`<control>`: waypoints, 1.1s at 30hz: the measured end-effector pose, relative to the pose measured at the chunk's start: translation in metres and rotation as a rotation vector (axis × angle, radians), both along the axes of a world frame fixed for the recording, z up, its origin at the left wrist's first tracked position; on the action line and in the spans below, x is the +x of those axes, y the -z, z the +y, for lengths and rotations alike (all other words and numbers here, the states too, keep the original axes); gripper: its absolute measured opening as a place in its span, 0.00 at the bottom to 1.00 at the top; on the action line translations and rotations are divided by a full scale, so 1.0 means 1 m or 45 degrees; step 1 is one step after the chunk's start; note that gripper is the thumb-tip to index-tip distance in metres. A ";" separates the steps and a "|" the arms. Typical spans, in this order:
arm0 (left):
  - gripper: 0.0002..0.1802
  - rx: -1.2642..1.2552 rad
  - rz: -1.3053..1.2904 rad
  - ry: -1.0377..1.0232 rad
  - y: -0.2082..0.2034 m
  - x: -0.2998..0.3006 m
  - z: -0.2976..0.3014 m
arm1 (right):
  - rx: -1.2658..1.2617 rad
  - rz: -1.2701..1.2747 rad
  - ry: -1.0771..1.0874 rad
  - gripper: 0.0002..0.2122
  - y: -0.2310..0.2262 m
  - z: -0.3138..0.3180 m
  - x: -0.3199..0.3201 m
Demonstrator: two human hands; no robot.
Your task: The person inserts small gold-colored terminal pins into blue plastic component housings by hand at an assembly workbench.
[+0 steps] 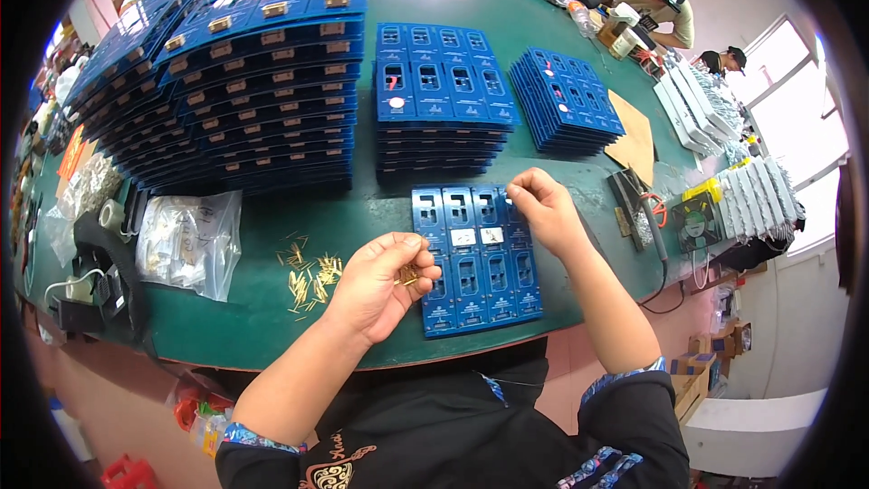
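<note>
A panel of blue circuit boards (pixel 471 319) lies flat before me, with two white labels (pixel 476 236) across its middle. My left hand (pixel 376 285) is closed, palm up, by the panel's left edge, with several thin brass pins (pixel 409 275) in its curled fingers. Over the panel's far right corner, my right hand (pixel 550 215) pinches thumb and forefinger together. Anything between those fingertips is too small to make out. Loose brass pins (pixel 312 288) are scattered on the green table (pixel 272 326) left of my left hand.
Tall stacks of blue panels (pixel 272 100) rise far left; lower stacks stand behind the panel (pixel 444 136) and farther right (pixel 566 104). A clear plastic bag (pixel 190 240) lies left. A corded tool (pixel 654 226), small fan (pixel 697 217) and grey finned parts (pixel 760 199) sit right. Co-workers sit beyond.
</note>
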State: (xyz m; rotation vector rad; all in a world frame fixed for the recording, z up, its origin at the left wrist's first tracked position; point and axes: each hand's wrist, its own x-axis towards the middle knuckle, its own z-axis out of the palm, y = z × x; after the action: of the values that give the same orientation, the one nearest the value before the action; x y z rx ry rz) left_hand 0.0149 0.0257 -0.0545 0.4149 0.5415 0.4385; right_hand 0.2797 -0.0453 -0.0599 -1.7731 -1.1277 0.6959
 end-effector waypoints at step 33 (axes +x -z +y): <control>0.06 0.025 0.015 0.071 0.011 0.013 0.003 | 0.243 -1.023 -0.327 0.06 -0.009 -0.004 -0.009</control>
State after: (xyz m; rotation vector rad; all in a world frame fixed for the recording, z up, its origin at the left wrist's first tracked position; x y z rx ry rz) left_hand 0.0283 0.0286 -0.0653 0.4510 0.5364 0.3880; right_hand 0.2711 -0.0492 -0.0511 -1.7920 -1.9037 -0.0272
